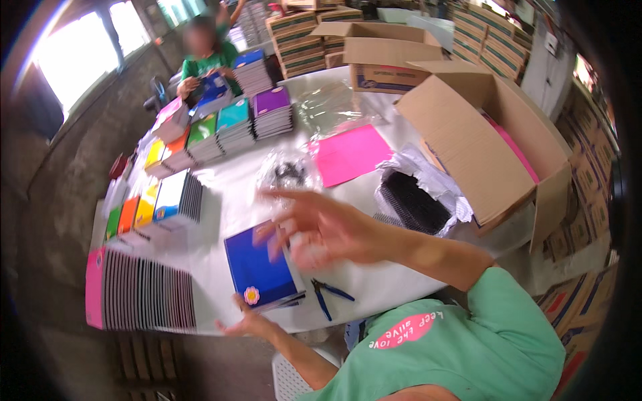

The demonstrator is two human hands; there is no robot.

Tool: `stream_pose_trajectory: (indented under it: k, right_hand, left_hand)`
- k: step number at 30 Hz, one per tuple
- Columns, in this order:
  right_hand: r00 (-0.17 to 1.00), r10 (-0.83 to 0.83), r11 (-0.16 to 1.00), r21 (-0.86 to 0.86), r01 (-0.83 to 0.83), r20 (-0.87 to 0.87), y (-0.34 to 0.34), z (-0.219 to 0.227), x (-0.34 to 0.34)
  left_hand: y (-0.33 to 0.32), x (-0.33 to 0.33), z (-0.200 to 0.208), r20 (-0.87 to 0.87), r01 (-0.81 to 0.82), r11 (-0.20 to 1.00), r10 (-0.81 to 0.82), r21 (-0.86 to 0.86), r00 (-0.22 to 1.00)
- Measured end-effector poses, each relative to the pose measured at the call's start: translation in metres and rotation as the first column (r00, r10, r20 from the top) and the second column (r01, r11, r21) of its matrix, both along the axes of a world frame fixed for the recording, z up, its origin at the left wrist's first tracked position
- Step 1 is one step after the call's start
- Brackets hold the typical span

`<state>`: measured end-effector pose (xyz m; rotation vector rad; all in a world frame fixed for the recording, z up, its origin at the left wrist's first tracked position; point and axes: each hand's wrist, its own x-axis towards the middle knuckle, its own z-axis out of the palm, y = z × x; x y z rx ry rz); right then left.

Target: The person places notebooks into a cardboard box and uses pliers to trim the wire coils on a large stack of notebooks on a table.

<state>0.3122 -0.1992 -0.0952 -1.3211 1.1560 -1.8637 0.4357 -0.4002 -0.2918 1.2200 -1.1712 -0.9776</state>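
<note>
A small pile of blue notebooks [257, 271], with a flower sticker on the top cover, lies near the table's front edge. My left hand [251, 324] is at its lower edge with fingers spread, the thumb close to or touching the cover. Above the pile's right side is my right hand [317, 227], somewhat blurred, its fingers apart and nothing seen in them. Pliers with blue handles [326, 297] lie spread to the right of the notebooks. Behind my right forearm, black spiral binding coils [414, 200] rest in crumpled white paper [458, 200].
Pink-covered notebooks [95, 287] stand in a long row at the left; coloured notebook stacks [271, 107] fill the far left. A clear plastic bag [287, 170] and pink sheet [351, 155] lie mid-table. Open cartons [461, 137] stand right. Across the table, a person [207, 63] handles a blue notebook.
</note>
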Motion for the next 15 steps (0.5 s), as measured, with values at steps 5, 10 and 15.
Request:
stream_pose_trajectory:
  k: [5, 10, 15]
  right_hand:
    - [0.89, 0.238, 0.799, -0.443, -0.407, -0.389, 0.063, 0.058, 0.049]
    - [0.878, 0.087, 0.953, -0.219, -0.212, -0.47, 0.159, 0.045, 0.055]
    - [0.667, -0.263, 0.958, -0.272, 0.092, -0.698, 0.251, 0.035, 0.048]
  left_hand:
    - [0.042, -0.074, 0.13, -0.384, 0.069, 0.71, -0.457, -0.701, 0.802]
    - [0.245, -0.184, 0.2, -0.173, 0.665, 0.191, -0.98, -0.721, 0.094]
    - [0.408, -0.277, 0.245, 0.217, 0.616, -0.679, -0.723, -0.401, -0.656]
